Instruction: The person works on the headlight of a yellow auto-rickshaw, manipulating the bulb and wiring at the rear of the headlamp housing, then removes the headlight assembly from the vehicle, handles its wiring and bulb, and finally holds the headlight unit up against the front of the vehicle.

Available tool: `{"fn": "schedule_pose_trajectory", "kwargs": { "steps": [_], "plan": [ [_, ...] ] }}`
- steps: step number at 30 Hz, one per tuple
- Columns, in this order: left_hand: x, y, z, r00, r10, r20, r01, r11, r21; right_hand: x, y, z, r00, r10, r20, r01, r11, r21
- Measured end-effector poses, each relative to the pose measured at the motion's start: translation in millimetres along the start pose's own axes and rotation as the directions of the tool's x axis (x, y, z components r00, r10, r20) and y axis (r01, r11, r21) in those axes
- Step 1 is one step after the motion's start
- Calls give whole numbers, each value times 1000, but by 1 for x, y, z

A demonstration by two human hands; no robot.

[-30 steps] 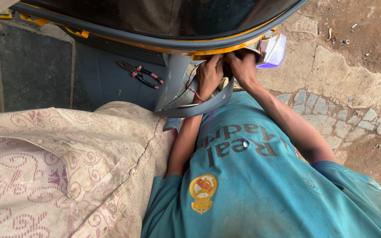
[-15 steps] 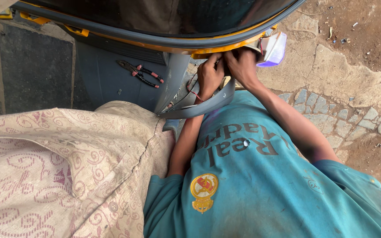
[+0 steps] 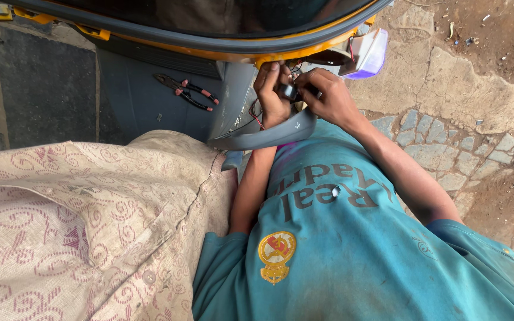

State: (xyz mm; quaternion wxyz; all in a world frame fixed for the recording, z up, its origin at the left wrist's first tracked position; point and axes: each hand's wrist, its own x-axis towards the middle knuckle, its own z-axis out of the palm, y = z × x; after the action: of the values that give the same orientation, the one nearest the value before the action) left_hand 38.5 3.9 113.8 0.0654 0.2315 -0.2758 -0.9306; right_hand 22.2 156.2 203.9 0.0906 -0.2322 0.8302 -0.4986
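Both my hands are raised to the underside of a yellow-trimmed vehicle body (image 3: 304, 52). My left hand (image 3: 272, 92) and my right hand (image 3: 327, 98) meet around a small black connector (image 3: 290, 91) with thin red and black wires (image 3: 257, 116) trailing down from it. The fingers of both hands pinch that part. A translucent lamp housing (image 3: 371, 54) sits just right of my right hand. A grey curved panel edge (image 3: 269, 135) runs below my hands. My teal shirt (image 3: 352, 238) fills the lower frame.
Red-handled pliers (image 3: 185, 92) lie on the dark grey vehicle floor (image 3: 138, 101) to the left. A patterned beige seat cover (image 3: 72, 226) spreads at lower left. Cracked stone paving and dirt (image 3: 477, 119) lie to the right.
My hands have stayed at the same spot under the yellow trim, with small finger shifts around the connector. The view has barely moved.
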Motion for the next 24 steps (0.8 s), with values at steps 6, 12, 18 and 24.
{"fn": "schedule_pose_trajectory", "kwargs": {
  "steps": [6, 12, 18, 24],
  "plan": [
    [0, -2, -14, 984, -95, 150, 127, 967, -220, -1, -8, -2, 969, 233, 87, -246, 944, 220],
    [-2, -18, -15, 973, -119, 200, 155, 973, -173, -9, -8, 1, 973, 225, -43, -214, 959, 188],
    [-11, -34, -4, 957, -157, 244, 159, 987, 11, -20, -4, -2, 981, -33, -191, 28, 999, -27],
    [-30, -33, 21, 928, -123, 352, -14, 932, 362, -32, 1, -27, 962, 174, -211, -134, 972, 192]
  ]
}}
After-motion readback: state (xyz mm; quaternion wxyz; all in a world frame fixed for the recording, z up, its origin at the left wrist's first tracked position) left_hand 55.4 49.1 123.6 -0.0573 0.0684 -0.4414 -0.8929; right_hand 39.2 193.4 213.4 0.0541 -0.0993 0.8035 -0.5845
